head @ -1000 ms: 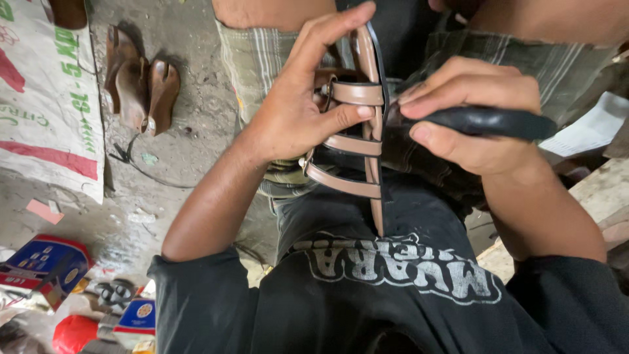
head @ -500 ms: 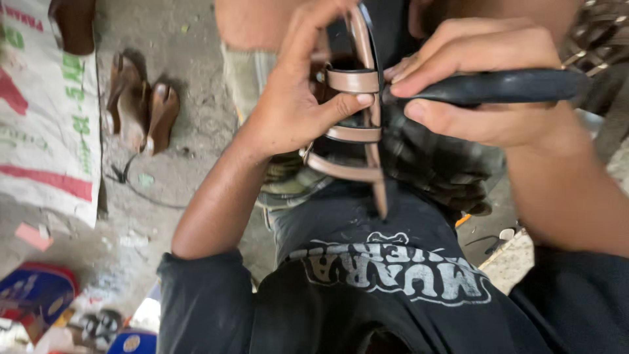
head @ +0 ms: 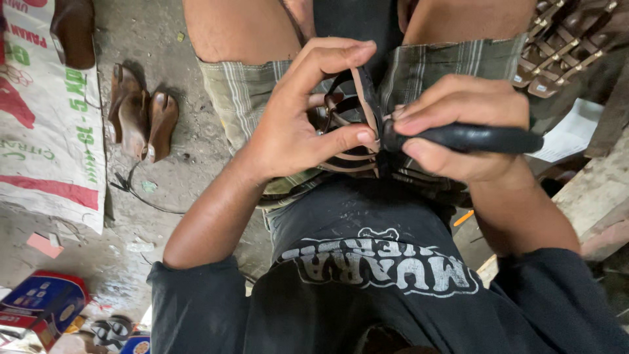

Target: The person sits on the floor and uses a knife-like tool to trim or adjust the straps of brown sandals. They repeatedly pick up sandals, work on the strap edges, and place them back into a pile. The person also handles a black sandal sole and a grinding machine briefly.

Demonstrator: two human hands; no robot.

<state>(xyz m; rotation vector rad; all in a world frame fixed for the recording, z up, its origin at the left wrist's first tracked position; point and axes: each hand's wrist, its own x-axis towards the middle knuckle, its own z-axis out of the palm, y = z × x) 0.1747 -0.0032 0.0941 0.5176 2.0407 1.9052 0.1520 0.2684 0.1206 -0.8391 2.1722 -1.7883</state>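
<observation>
Head view, brown strappy sandal upper (head: 350,134), dark curved straps, pinched by hands.

Soft, even daylight fills the scene; nothing is harshly lit. The floor (head: 196,151) at upper left is the brightest part, pale grey, with short dull shadows beside the sandals (head: 141,118). The dark shirt (head: 380,275) swallows detail and reads almost flat. Both hands are sharp, with slight shine on the knuckles. The wide lens bends the edges, and the corners look softer.
</observation>
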